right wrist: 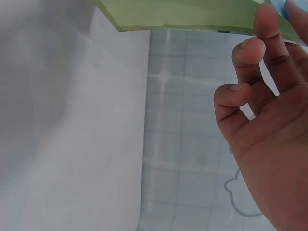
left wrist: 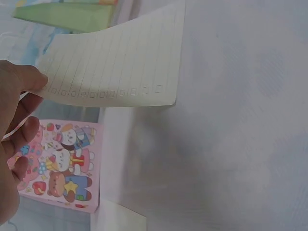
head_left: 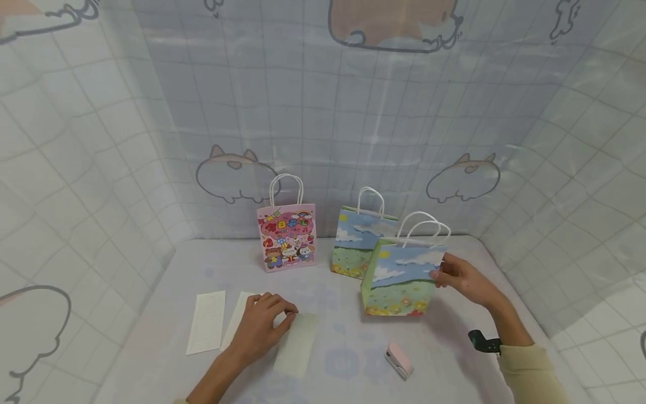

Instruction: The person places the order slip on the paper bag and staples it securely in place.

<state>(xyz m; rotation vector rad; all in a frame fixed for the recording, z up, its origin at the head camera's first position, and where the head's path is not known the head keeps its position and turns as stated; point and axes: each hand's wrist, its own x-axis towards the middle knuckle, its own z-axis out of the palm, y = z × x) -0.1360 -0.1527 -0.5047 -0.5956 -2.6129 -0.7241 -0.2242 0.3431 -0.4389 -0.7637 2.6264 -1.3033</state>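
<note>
My left hand (head_left: 263,324) pinches the top end of a pale lined paper slip (head_left: 299,347) between thumb and fingers. In the left wrist view the slip shows ruled lines and a row of small checkboxes. My right hand (head_left: 466,281) holds the right edge of a paper gift bag (head_left: 404,283) with a sky and flower meadow print and white cord handles. The right wrist view shows the bag's green side panel (right wrist: 183,15), with thumb and fingertip at its edge. Partly hidden behind this bag stands a matching gift bag (head_left: 348,241).
A pink gift bag (head_left: 287,238) with cartoon animals stands at the back left. One paper slip (head_left: 207,322) lies far left, and another slip (head_left: 236,317) is partly under my left hand. In front of the meadow bag lies a small pink stapler (head_left: 398,360). Patterned sheeting surrounds the table.
</note>
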